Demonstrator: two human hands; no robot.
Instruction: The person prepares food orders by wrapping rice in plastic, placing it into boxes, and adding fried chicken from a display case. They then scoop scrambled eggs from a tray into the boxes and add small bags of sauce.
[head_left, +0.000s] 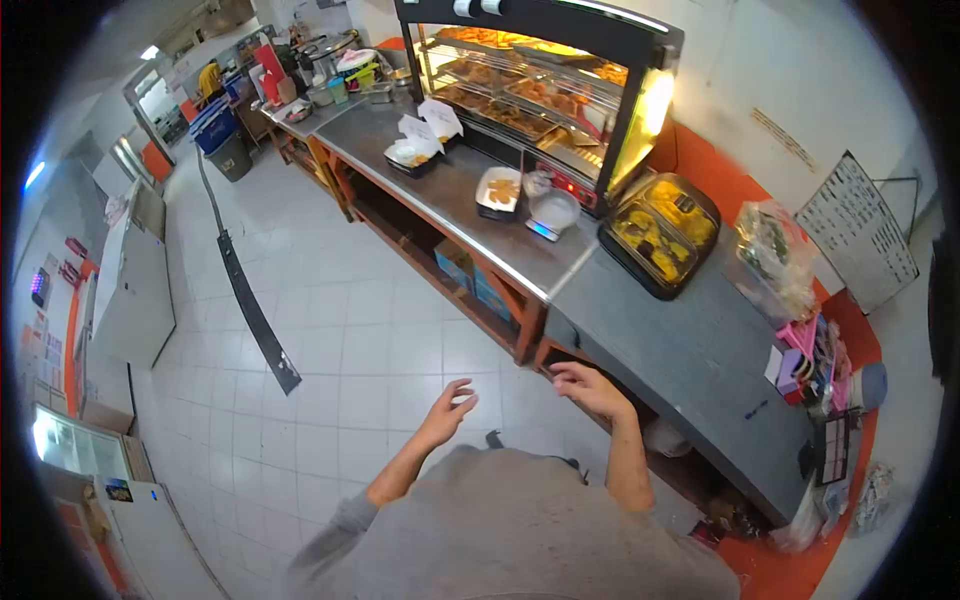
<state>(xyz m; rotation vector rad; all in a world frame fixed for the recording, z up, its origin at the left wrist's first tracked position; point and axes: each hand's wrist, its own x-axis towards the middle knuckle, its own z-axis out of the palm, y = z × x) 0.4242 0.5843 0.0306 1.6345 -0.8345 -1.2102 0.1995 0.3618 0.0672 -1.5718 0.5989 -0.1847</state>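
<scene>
My left hand (447,413) hovers over the tiled floor in front of my body, its fingers loosely curled apart and nothing in them. Close to the counter's front edge, my right hand (592,388) is also empty, with the fingers bent but apart. Nearest to it is the grey counter top (680,350). Farther back on the metal counter, a black-and-white food box (499,192) holds golden fried pieces. Beside that box, a small digital scale (553,214) carries a round pan. Two lidded boxes (425,143) stand open farther along.
A lit glass warmer (530,90) with trays of fried food stands behind the boxes. To its right is a black two-part tray (660,235) of yellow food. A whiteboard (858,235) leans at the wall. A long dark strip (250,310) lies on the floor.
</scene>
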